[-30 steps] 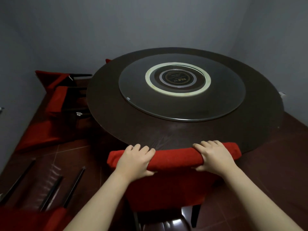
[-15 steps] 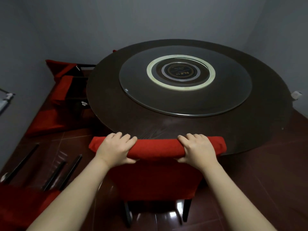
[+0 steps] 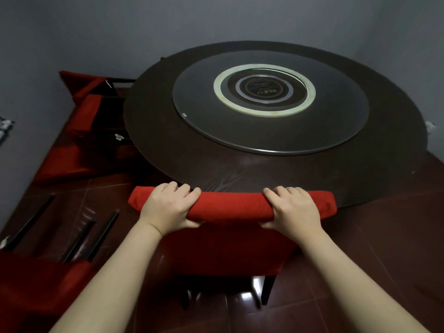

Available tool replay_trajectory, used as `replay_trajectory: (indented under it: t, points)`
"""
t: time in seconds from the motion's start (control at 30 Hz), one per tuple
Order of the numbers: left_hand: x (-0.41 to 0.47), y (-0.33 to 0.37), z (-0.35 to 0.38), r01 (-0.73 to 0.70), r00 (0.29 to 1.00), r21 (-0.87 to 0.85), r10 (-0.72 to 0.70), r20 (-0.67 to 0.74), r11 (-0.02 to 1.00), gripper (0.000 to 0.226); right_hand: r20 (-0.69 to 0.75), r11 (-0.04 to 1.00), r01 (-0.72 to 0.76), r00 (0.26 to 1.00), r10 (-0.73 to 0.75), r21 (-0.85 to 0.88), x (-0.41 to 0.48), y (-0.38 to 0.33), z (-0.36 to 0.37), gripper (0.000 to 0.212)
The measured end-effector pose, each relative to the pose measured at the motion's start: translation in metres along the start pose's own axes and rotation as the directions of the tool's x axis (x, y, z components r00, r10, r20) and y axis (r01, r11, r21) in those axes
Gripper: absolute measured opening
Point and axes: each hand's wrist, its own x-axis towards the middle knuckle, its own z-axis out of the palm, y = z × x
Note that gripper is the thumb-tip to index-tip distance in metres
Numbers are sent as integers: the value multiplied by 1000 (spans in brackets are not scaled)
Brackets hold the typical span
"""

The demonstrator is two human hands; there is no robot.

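Plain grey walls (image 3: 216, 20), corner at right, pretty dim overall. Floor (image 3: 384, 236) dark reddish-brown glossy tile, bit of glare near bottom. Big round dark wood table (image 3: 168, 150) in middle, glass turntable (image 3: 336, 121) on top, pale ring (image 3: 262, 114) round its hub. Left by wall: red-covered chairs (image 3: 81, 111) piled up, black legs (image 3: 103, 234) sticking out lower left.

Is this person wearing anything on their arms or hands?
Nothing that shows. The left hand and right hand are bare, with no gloves, rings or bracelets in view. The left forearm and right forearm are bare too, with no sleeve, watch or band down to the picture's lower edge.
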Motion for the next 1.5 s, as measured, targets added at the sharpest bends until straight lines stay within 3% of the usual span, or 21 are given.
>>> replay_trajectory:
  t: [0.37,0.53,0.63,0.87,1.0,1.2,1.5]
  points:
    - [-81,49,-13,-47,998,-22,46,-49,999,62,-54,998,-14,998,10,-67,-92,-41,18,73]
    - [-99,14,-8,-175,985,-1,175,2,985,60,12,997,-78,997,78,-21,-100,-92,22,81]
    - [-105,-12,6,-175,984,-6,175,24,985,65,23,998,-60,998,61,-34,-89,-115,33,80]
    - [-84,31,19,-69,995,-40,66,-68,997,68,-128,989,29,991,-48,-146,-78,-46,36,76]
    - [-51,32,17,-39,992,-16,37,-117,999,66,-112,991,13,993,-28,-135,-57,-19,29,80]
    - [-74,26,22,-115,981,-11,111,-158,993,66,-148,998,-6,989,-3,-61,-76,-42,38,77]
    - [-99,33,16,-81,995,5,81,-62,997,65,-191,997,22,981,-35,-72,-97,-62,53,76]
